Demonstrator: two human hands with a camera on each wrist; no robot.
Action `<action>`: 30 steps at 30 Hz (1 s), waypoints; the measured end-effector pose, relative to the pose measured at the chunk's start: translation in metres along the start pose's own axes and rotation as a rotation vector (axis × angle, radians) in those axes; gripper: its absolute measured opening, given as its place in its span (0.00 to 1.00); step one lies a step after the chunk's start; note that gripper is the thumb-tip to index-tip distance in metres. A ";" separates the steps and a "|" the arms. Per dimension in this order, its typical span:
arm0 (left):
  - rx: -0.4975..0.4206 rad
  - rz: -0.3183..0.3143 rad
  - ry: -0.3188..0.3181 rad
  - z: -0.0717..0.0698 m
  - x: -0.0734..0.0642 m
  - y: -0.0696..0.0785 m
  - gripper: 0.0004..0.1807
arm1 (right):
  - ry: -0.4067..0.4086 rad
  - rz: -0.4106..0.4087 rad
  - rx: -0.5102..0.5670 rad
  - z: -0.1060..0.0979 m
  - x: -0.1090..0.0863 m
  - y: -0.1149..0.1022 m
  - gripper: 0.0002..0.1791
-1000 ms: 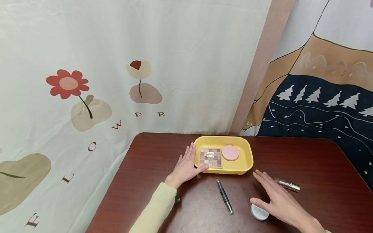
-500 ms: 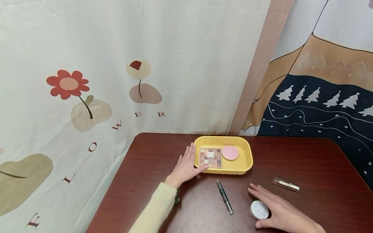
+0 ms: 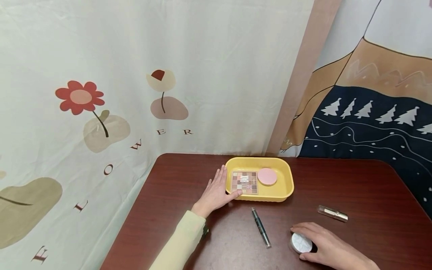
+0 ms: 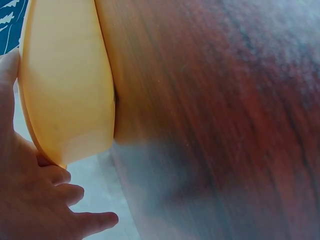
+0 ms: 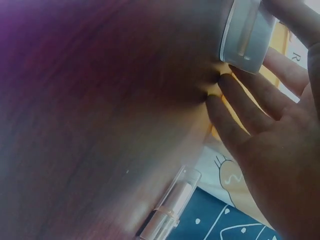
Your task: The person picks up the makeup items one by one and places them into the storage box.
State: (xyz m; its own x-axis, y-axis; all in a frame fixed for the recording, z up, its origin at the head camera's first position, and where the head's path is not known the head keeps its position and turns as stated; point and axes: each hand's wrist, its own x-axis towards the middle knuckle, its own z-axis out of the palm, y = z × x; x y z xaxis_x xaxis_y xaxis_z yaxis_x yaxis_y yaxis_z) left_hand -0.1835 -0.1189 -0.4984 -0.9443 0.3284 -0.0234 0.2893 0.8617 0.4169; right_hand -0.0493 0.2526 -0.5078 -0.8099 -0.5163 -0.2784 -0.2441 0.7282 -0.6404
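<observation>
My left hand (image 3: 214,193) rests against the left end of a yellow plastic tray (image 3: 281,190), its fingers straight along the side and the thumb at the near rim. In the left wrist view the fingertips touch the tray wall (image 4: 70,85). Inside the tray lie an eyeshadow palette (image 3: 244,183) and a round pink compact (image 3: 267,176). At the front right, my right hand (image 3: 325,243) curls round a small round jar with a silvery-white lid (image 3: 301,243), thumb on the near side and fingers on the far side. The right wrist view shows the jar's side (image 5: 247,37) by the fingers.
A dark pen-shaped cosmetic (image 3: 261,228) lies on the brown table (image 3: 371,187) in front of the tray. Beyond my right hand lies a clear-capped lipstick tube (image 3: 332,213). Printed curtains (image 3: 219,75) hang behind the table's far edge.
My right hand has moved back toward the near side, and its straight fingers have curled round the jar. The left hand and the tray have stayed in place.
</observation>
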 end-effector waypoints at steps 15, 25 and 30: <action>-0.013 -0.001 0.000 -0.002 0.000 0.002 0.62 | 0.119 0.000 -0.086 -0.007 0.008 -0.012 0.35; 0.009 0.007 0.014 -0.003 -0.001 0.003 0.62 | 0.376 -0.014 -0.156 -0.020 0.026 -0.037 0.34; 0.008 0.019 0.025 -0.004 -0.002 0.003 0.62 | 0.481 -0.089 -0.189 -0.027 0.037 -0.045 0.33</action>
State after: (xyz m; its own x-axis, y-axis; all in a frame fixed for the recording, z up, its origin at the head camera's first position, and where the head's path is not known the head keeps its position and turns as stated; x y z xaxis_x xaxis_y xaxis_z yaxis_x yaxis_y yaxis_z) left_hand -0.1818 -0.1182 -0.4938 -0.9422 0.3350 0.0069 0.3082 0.8585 0.4098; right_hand -0.0825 0.2129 -0.4704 -0.9243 -0.3466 0.1601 -0.3790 0.7825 -0.4940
